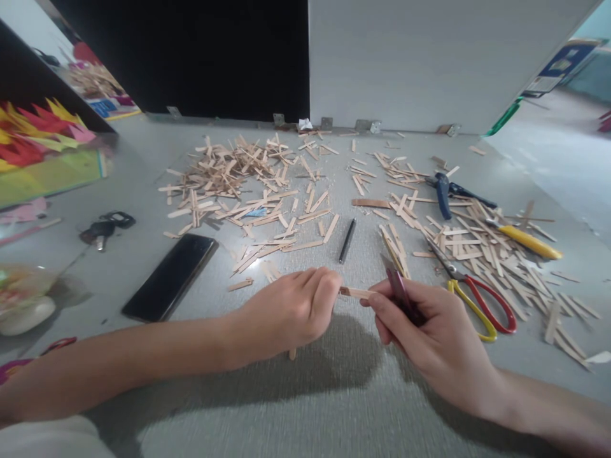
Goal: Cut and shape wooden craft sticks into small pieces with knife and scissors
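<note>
My left hand (296,304) is closed in a fist around one end of a pale wooden craft stick (357,293), which has a brownish mark near my knuckles. Another stick end (292,353) pokes out below that hand; whether the two are joined is hidden. My right hand (429,327) pinches the far end of the craft stick between thumb and fingers. It also grips a dark red craft knife (401,289), whose blade points up and away. Both hands are raised a little over the grey table (267,407). A slim black pen (348,240) lies just beyond them.
Loose craft sticks lie in a heap (233,166) at back left and a spread (496,254) at right. Scissors (482,305), a yellow-handled tool (529,242) and dark blue pliers (443,194) lie right. A phone (170,278) and keys (101,230) are left. Upright boards (429,63) stand behind.
</note>
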`<state>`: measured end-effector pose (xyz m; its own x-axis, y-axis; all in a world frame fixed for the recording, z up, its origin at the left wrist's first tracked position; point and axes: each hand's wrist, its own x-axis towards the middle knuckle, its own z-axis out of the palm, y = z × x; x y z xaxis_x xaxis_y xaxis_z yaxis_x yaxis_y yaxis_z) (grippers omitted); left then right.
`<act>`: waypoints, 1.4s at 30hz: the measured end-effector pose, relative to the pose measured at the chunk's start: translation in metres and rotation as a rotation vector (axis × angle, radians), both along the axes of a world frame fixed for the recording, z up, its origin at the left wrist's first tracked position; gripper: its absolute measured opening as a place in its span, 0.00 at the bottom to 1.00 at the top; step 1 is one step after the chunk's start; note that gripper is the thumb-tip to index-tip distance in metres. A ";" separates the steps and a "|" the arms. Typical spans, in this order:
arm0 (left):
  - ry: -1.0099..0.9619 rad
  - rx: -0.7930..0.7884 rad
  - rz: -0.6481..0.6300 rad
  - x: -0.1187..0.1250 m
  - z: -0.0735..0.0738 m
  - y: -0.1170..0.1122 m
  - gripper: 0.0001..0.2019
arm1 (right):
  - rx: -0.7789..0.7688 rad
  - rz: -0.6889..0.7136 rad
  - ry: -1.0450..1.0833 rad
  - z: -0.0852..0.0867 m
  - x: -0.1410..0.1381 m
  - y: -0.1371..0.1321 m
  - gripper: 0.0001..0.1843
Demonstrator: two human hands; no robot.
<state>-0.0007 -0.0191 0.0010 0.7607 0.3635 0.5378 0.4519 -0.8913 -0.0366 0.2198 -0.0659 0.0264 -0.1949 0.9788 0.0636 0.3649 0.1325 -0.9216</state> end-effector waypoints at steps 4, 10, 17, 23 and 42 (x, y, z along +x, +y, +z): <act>-0.034 -0.089 0.022 -0.002 0.002 0.001 0.18 | 0.029 -0.011 -0.015 0.000 0.000 0.000 0.19; -0.174 -0.199 -0.005 -0.008 0.005 0.008 0.11 | 0.058 -0.047 0.010 0.004 0.000 0.000 0.18; -0.213 -0.134 0.006 -0.008 0.011 0.006 0.09 | 0.071 -0.069 0.023 0.005 -0.001 -0.001 0.17; -0.243 -0.070 -0.114 -0.012 0.012 0.005 0.06 | 0.077 -0.086 0.016 0.006 -0.001 0.000 0.17; 0.175 0.400 0.036 -0.002 0.008 0.005 0.13 | 0.012 -0.040 -0.009 -0.005 -0.002 -0.002 0.19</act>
